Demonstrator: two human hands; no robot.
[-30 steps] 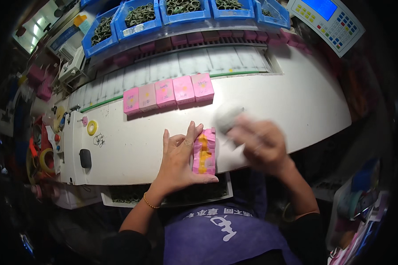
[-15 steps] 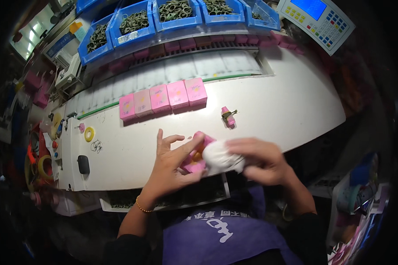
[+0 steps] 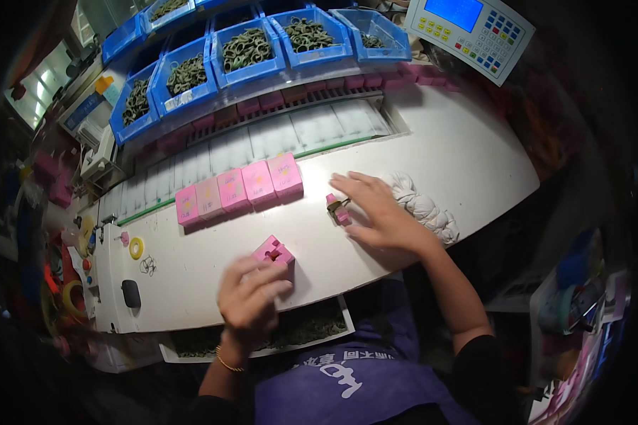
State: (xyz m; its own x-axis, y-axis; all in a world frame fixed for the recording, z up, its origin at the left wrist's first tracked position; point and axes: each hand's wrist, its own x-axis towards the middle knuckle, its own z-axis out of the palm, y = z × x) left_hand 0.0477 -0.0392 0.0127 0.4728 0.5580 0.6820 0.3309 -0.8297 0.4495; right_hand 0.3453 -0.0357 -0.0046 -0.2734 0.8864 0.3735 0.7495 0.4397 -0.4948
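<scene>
A pink block (image 3: pixel 276 249) with a cut-out hollow rests on the white table, something dark brownish inside the hollow. My left hand (image 3: pixel 252 301) is just on the near side of this block, blurred, its bent fingers apart and nothing seen in them. My right hand (image 3: pixel 383 212) reaches over the table with fingers stretched out. Beside its fingertips and thumb lies a small pink stepped piece (image 3: pixel 343 215) with a dark greenish ring-like part on it; whether the fingers touch it I cannot tell. A bunched white cloth (image 3: pixel 432 216) lies just right of my right hand.
Pink blocks (image 3: pixel 241 190) stand in a row farther back. Blue bins (image 3: pixel 252 64) of greenish rings line the rear, next to a keypad device with a blue screen (image 3: pixel 455 10). Yellow tape (image 3: pixel 136 248) and a dark rounded object (image 3: pixel 130 294) lie left. An open drawer (image 3: pixel 346 315) holds greenish pieces.
The white cloth has left my right hand and lies on the table. The pink block, held between my hands before, stands on the table. My right hand moved toward the small pink piece.
</scene>
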